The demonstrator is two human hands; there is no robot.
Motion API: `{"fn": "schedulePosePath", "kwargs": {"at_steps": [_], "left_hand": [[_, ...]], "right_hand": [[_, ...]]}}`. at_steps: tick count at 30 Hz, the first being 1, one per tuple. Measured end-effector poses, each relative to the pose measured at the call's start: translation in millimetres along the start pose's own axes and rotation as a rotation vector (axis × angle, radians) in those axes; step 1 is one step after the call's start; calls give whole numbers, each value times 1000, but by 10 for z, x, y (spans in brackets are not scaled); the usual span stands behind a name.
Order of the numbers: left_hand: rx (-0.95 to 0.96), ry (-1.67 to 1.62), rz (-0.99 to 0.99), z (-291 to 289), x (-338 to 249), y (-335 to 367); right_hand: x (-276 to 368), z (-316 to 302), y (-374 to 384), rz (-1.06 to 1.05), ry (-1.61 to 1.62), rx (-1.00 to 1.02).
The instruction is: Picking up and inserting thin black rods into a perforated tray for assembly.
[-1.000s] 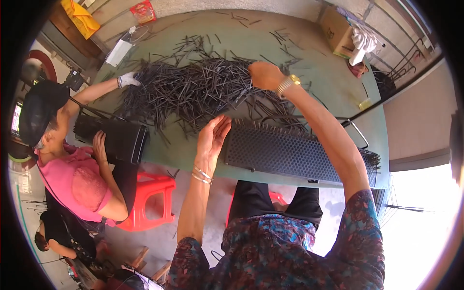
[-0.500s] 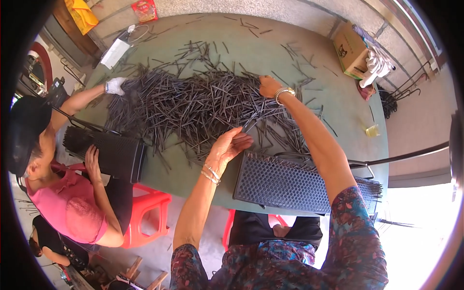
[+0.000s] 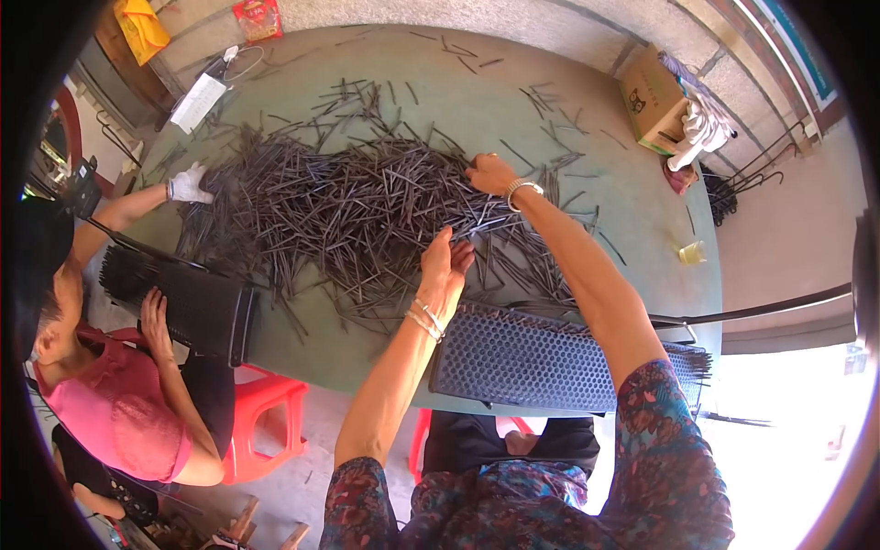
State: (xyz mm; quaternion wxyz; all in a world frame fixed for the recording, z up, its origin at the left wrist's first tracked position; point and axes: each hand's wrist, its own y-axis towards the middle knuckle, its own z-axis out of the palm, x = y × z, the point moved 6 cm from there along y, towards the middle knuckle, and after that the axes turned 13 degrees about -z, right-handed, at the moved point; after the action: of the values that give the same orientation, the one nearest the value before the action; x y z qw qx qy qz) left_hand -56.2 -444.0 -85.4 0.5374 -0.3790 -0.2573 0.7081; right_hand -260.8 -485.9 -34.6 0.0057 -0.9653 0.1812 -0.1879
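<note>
A broad pile of thin dark sticks covers the middle of the green table. My right hand is at the pile's right edge, fingers curled down and closed on some sticks. Closer to me, my left hand is half cupped at the pile's near edge. Its thumb and fingers are apart, and a few lighter-looking sticks lie just beyond the fingertips. Below and right of it, a long dark rack with a honeycomb of holes lies along the near edge, partly behind my right forearm. Stick ends protrude from its right end.
At left a co-worker's gloved hand touches the pile; their bare hand rests on another dark rack. A cardboard box, a small yellowish cup and a white power strip are on the table. Red stools stand below.
My left hand has shifted slightly right and turned more upright. My right hand stays at the pile's edge. The co-worker's gloved fingers have spread. The whole view has moved slightly.
</note>
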Motion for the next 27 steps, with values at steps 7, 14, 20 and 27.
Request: {"fn": "schedulePosePath", "kwargs": {"at_steps": [7,14,20,27], "left_hand": [[-44,-93,-15,67,65,128],[-112,249,-57,-6,2,48],[53,265,-16,88,71,-97],[216,63,-4,479,154,-423]], "right_hand": [[162,-8,-178,-30,113,93],[460,-58,-476,-49,98,416],[537,-188,-579,-64,37,339],[724,-638,-777,-243,-14,216]]}}
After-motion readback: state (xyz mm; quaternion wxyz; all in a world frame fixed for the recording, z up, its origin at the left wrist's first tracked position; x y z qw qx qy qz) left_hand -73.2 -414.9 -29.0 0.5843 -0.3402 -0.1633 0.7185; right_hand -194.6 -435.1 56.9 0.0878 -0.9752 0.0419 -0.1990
